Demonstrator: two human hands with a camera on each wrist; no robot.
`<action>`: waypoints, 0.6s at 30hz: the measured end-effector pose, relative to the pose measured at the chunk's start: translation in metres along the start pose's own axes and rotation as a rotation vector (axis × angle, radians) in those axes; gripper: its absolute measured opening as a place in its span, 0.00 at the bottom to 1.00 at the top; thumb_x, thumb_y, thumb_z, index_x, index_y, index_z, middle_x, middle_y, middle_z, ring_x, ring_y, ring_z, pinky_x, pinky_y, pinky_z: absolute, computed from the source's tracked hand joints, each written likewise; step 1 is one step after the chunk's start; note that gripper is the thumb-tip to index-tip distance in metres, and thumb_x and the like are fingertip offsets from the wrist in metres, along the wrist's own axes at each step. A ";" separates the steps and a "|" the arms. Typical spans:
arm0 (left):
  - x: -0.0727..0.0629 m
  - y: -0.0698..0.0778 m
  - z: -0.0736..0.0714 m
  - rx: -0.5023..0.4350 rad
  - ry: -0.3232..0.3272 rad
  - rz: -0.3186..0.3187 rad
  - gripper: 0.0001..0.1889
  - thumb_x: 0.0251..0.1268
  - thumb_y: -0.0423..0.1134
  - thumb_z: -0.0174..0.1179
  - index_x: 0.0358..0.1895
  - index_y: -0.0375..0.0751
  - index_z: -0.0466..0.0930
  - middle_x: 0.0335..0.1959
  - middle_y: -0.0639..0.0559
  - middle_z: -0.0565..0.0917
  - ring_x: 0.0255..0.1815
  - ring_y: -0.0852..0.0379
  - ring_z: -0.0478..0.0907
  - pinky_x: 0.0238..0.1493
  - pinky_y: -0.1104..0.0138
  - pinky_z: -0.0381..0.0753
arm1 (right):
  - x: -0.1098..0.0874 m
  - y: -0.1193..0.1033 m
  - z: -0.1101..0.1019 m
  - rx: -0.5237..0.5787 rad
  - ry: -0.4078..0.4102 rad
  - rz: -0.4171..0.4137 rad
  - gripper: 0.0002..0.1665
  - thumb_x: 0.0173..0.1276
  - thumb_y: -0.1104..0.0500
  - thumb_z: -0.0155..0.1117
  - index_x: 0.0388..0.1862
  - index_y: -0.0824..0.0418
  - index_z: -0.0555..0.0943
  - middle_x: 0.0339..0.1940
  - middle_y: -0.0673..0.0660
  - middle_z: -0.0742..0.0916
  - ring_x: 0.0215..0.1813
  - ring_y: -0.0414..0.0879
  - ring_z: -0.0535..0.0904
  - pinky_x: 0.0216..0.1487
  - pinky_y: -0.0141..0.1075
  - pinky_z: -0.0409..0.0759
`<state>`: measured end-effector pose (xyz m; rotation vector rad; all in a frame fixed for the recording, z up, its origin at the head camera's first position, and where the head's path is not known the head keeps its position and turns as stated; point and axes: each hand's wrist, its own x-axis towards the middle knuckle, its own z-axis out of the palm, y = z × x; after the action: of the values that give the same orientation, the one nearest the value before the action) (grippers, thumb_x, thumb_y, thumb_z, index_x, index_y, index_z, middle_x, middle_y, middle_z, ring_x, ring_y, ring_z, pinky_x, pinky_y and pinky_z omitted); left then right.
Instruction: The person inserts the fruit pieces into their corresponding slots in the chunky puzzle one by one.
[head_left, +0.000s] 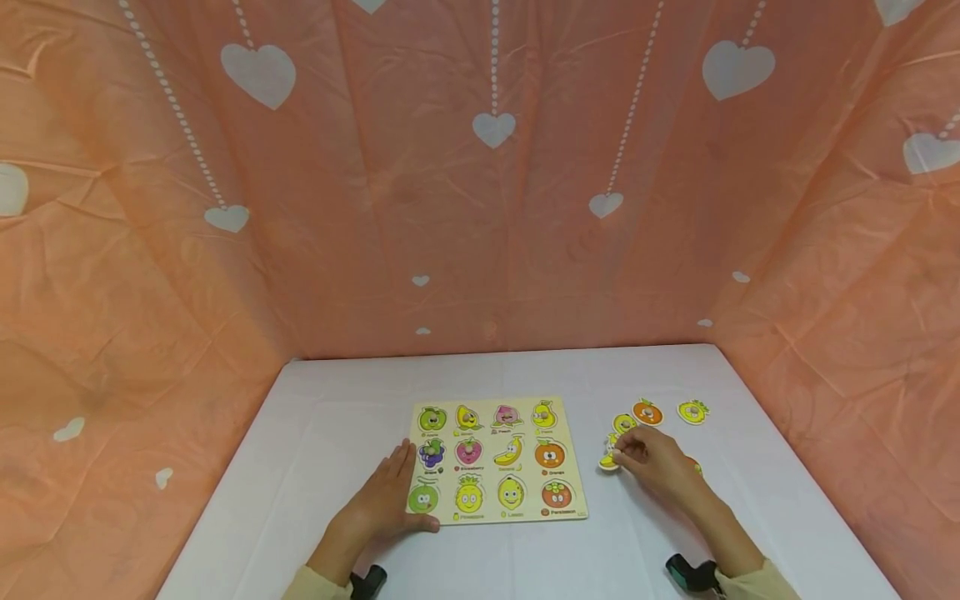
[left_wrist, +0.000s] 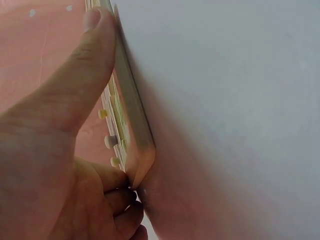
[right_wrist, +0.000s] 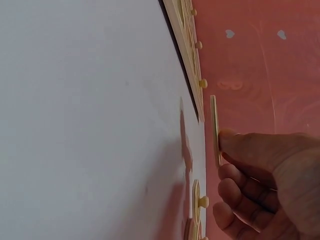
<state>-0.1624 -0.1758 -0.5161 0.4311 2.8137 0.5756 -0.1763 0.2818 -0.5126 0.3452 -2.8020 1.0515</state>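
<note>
A wooden fruit puzzle board point(head_left: 487, 468) lies on the white table. My left hand point(head_left: 386, 492) rests at its front left corner, fingers along the left side and thumb along the front edge. Several pieces with knobs sit in the board, among them the grape point(head_left: 432, 453) and strawberry point(head_left: 468, 452). To the right of the board, my right hand point(head_left: 654, 460) pinches a yellow puzzle piece point(head_left: 608, 461) between thumb and fingers. The right wrist view shows that thin piece point(right_wrist: 215, 125) edge-on, raised above the table; its printed face is hidden there.
Loose pieces lie around my right hand: an orange fruit piece point(head_left: 647, 412), a yellow one with green leaves point(head_left: 693, 412), another yellow one point(head_left: 623, 423) and a reddish one partly behind the hand. Pink cloth walls point(head_left: 495, 250) with hearts enclose the table.
</note>
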 end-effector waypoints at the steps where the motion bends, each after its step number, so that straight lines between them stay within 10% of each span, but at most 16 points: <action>1: 0.000 0.000 0.000 -0.002 0.000 0.001 0.74 0.46 0.63 0.84 0.83 0.20 0.47 0.86 0.26 0.50 0.87 0.32 0.50 0.87 0.44 0.54 | 0.001 -0.001 0.001 0.000 0.002 0.000 0.08 0.66 0.65 0.80 0.38 0.60 0.86 0.33 0.48 0.83 0.36 0.37 0.75 0.35 0.30 0.79; 18: 0.000 -0.001 0.001 -0.011 0.012 0.015 0.72 0.46 0.62 0.84 0.83 0.19 0.49 0.86 0.25 0.51 0.87 0.31 0.51 0.87 0.43 0.54 | 0.017 -0.014 0.021 0.035 -0.030 -0.046 0.07 0.69 0.63 0.78 0.40 0.59 0.87 0.34 0.47 0.81 0.37 0.38 0.74 0.35 0.30 0.77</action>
<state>-0.1621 -0.1763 -0.5175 0.4489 2.8191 0.5989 -0.1903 0.2549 -0.5158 0.4308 -2.7906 1.0960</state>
